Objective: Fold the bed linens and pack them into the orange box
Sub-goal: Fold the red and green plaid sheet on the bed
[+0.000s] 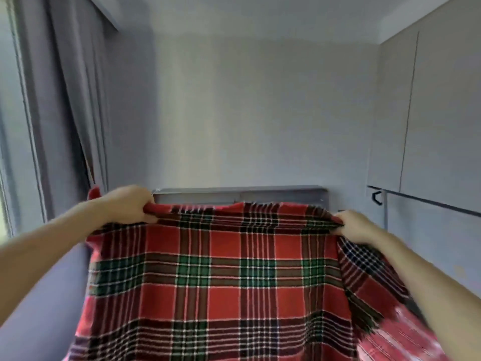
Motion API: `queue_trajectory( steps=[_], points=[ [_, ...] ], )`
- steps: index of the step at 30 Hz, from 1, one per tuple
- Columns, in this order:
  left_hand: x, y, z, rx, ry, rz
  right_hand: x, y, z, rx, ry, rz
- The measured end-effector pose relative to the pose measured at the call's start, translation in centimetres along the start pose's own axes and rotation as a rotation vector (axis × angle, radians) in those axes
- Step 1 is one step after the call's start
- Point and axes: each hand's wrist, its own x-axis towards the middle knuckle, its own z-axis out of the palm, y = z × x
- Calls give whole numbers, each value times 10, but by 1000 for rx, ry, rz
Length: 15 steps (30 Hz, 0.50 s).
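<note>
A red, green and white plaid blanket (218, 277) hangs spread in front of me, filling the lower middle of the view. My left hand (130, 204) grips its top edge at the left corner. At the right corner my right hand (356, 226) grips the same edge. Both arms are stretched forward and the cloth is held taut between them, with loose folds trailing off past each hand. The orange box is not in view.
A grey headboard (239, 194) runs along the back wall behind the blanket's top edge. Grey curtains (65, 100) hang at the left by a window. Pale cupboard doors (429, 113) stand at the right above a dark rail.
</note>
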Motion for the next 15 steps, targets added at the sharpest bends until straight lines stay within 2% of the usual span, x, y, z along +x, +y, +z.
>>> queue_trajectory(
  steps=[2,3,4,6,8,10,11,15],
  points=[
    [0,4,36,57,3,-41,27,-18,43,-110,45,51],
    [6,-4,46,36,60,-128,44,-32,48,-164,110,44],
    [15,-15,44,-24,170,-210,66,-50,39,-198,234,18],
    [43,-44,7,-125,497,-321,106,-85,-14,-170,548,-62],
    [59,-70,-44,-108,826,-310,128,-112,-85,-79,905,-111],
    [59,-88,-90,-33,991,-276,125,-115,-133,-42,1146,-127],
    [54,-94,-105,23,1018,-265,117,-111,-145,-82,1196,-135],
    [24,-93,-111,182,997,-201,80,-92,-153,-200,1132,-184]
  ],
)
